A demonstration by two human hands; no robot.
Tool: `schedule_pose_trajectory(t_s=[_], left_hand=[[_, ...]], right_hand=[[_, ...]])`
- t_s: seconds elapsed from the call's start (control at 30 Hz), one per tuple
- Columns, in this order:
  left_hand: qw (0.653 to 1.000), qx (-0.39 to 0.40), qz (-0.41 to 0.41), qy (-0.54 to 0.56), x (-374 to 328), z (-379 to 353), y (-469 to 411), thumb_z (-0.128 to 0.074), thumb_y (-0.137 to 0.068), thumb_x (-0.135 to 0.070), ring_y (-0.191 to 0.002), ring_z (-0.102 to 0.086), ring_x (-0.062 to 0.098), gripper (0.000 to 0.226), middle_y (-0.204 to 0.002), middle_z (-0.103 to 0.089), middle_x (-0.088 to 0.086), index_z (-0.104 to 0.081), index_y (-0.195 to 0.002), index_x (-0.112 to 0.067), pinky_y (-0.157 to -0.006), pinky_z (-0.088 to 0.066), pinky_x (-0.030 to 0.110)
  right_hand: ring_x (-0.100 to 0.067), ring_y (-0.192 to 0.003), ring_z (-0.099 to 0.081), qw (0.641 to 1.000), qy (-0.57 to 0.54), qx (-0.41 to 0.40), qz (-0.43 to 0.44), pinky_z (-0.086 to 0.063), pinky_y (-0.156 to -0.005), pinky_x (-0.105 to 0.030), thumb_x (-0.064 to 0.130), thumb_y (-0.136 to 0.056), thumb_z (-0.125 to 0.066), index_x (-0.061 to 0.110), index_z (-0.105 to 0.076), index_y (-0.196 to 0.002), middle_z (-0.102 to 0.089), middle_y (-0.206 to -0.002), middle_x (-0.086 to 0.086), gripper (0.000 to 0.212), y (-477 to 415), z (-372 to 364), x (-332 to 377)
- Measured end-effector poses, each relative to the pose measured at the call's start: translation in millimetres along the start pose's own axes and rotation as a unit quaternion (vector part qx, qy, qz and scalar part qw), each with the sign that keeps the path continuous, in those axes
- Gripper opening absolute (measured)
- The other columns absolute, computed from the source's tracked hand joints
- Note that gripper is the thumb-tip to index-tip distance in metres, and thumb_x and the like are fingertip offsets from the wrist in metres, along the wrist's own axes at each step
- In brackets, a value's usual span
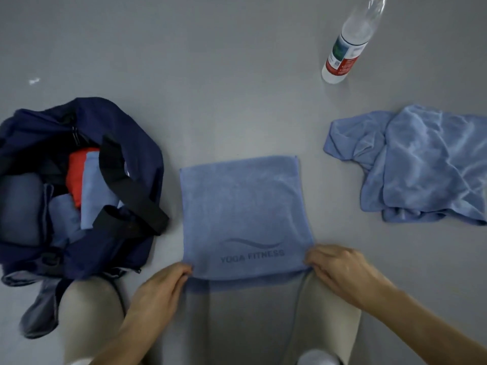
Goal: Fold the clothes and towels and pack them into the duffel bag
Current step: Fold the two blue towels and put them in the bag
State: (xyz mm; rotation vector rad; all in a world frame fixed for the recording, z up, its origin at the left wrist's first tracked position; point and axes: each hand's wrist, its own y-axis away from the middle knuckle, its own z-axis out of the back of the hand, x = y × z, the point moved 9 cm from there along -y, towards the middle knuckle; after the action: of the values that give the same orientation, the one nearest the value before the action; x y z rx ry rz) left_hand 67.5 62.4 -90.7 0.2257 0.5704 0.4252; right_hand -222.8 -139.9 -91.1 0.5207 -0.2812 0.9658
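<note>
Scanning from the left, I see the bag (137, 133) open with folded pieces (95, 188) already inside. My left hand (160, 288) pinches one near corner of the towel (242, 206), which lies flat on the floor, and my right hand (340, 270) pinches the other. A second towel (421, 164) lies crumpled further right, so I judge the packing partly done.

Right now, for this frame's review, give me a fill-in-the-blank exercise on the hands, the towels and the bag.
1. The left hand and right hand pinch the near edge of the flat blue towel printed YOGA ____.
2. The duffel bag lies open on the flat towel's ____ side.
3. Beyond the crumpled towel stands a clear plastic ____.
Missing words: FITNESS; left; bottle.
</note>
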Motion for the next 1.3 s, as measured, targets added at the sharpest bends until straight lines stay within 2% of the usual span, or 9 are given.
schedule_pose_trajectory(t_s=[0.2,0.3,0.4,0.53,0.83,0.97,1.1,1.2,1.3], left_hand=[[0.985,-0.065,-0.095,-0.131,-38,17,-46,-0.051,-0.091,-0.039,-0.087,-0.062,0.023,0.029,-0.097,-0.069,-0.006,-0.072,-0.092,-0.019,-0.077,-0.039,0.032],[0.986,-0.084,-0.093,-0.111,-51,13,-98,-0.039,-0.1,-0.032,-0.112,-0.062,0.03,0.042,-0.126,-0.065,0.006,-0.067,-0.124,-0.011,-0.097,-0.048,0.042],[0.992,-0.028,-0.044,-0.119,-50,-10,-157,-0.027,-0.103,-0.039,-0.15,-0.026,0.031,0.059,-0.161,-0.03,0.013,-0.03,-0.156,-0.013,-0.121,-0.024,0.048],[0.983,0.008,-0.009,-0.182,-39,-31,-201,-0.009,-0.099,-0.062,-0.154,0.01,0.026,0.07,-0.167,0.01,0.007,0.01,-0.158,-0.029,-0.124,0.003,0.051],[0.978,0.011,-0.026,-0.206,-41,4,-283,-0.001,-0.094,-0.069,-0.153,0.014,0.022,0.073,-0.167,0.015,0.003,0.012,-0.157,-0.034,-0.123,0.01,0.047],[0.978,0.021,-0.025,-0.208,-21,27,-292,-0.014,-0.103,-0.053,-0.155,0.005,0.024,0.064,-0.168,0.005,0.006,0.001,-0.16,-0.029,-0.125,0.001,0.044],[0.973,-0.058,-0.092,-0.202,-20,63,-291,-0.045,-0.102,-0.021,-0.134,-0.046,0.039,0.047,-0.15,-0.046,0.015,-0.046,-0.149,-0.016,-0.108,-0.043,0.051],[0.975,-0.102,-0.072,-0.184,-18,83,-293,-0.055,-0.097,-0.016,-0.108,-0.055,0.036,0.037,-0.125,-0.06,0.009,-0.061,-0.134,-0.019,-0.077,-0.056,0.05],[0.983,-0.11,-0.031,-0.144,-17,92,-303,-0.061,-0.096,-0.019,-0.106,-0.053,0.035,0.033,-0.115,-0.06,0.009,-0.063,-0.129,-0.02,-0.079,-0.052,0.048]], right_hand=[[-0.018,-0.078,-0.054,0.998,0.026,-0.053,0.012,-0.052,-0.072,-0.036,0.039,-0.087,-0.054,0.025,-0.065,-0.074,-0.061,-0.076,0.009,0.022,-40,17,9],[-0.026,-0.109,-0.061,0.991,0.015,-0.129,0.026,-0.053,-0.095,-0.039,0.038,-0.099,-0.045,0.014,-0.071,-0.112,-0.068,-0.116,-0.004,0.038,-80,27,19],[-0.033,-0.147,-0.031,0.992,0.084,-0.095,0.017,-0.03,-0.119,-0.047,0.048,-0.102,-0.037,0.007,-0.045,-0.149,-0.038,-0.157,-0.013,0.062,-134,13,12],[-0.032,-0.153,-0.015,0.987,0.156,-0.022,-0.025,-0.02,-0.121,-0.055,0.065,-0.099,-0.024,0.012,-0.026,-0.158,-0.02,-0.165,-0.011,0.079,-176,5,-25],[-0.028,-0.154,-0.009,0.982,0.175,-0.017,-0.064,-0.012,-0.12,-0.062,0.074,-0.094,-0.004,0.025,-0.014,-0.16,-0.012,-0.168,-0.002,0.083,-224,41,-68],[-0.028,-0.154,-0.008,0.982,0.172,-0.007,-0.083,-0.012,-0.121,-0.06,0.07,-0.092,0.002,0.031,-0.006,-0.16,-0.009,-0.168,0.0,0.079,-228,57,-88],[-0.028,-0.154,-0.01,0.982,0.17,0.007,-0.08,-0.014,-0.122,-0.052,0.061,-0.09,0.006,0.031,-0.011,-0.16,-0.01,-0.168,-0.001,0.077,-233,71,-92],[-0.037,-0.137,-0.043,0.99,0.121,-0.036,-0.069,-0.04,-0.105,-0.052,0.05,-0.098,-0.018,0.026,-0.048,-0.147,-0.046,-0.153,-0.01,0.062,-236,84,-89],[-0.039,-0.108,-0.054,0.983,0.038,-0.145,-0.103,-0.048,-0.092,-0.051,0.028,-0.097,-0.053,0.023,-0.06,-0.136,-0.059,-0.124,-0.012,0.039,-234,106,-99]])
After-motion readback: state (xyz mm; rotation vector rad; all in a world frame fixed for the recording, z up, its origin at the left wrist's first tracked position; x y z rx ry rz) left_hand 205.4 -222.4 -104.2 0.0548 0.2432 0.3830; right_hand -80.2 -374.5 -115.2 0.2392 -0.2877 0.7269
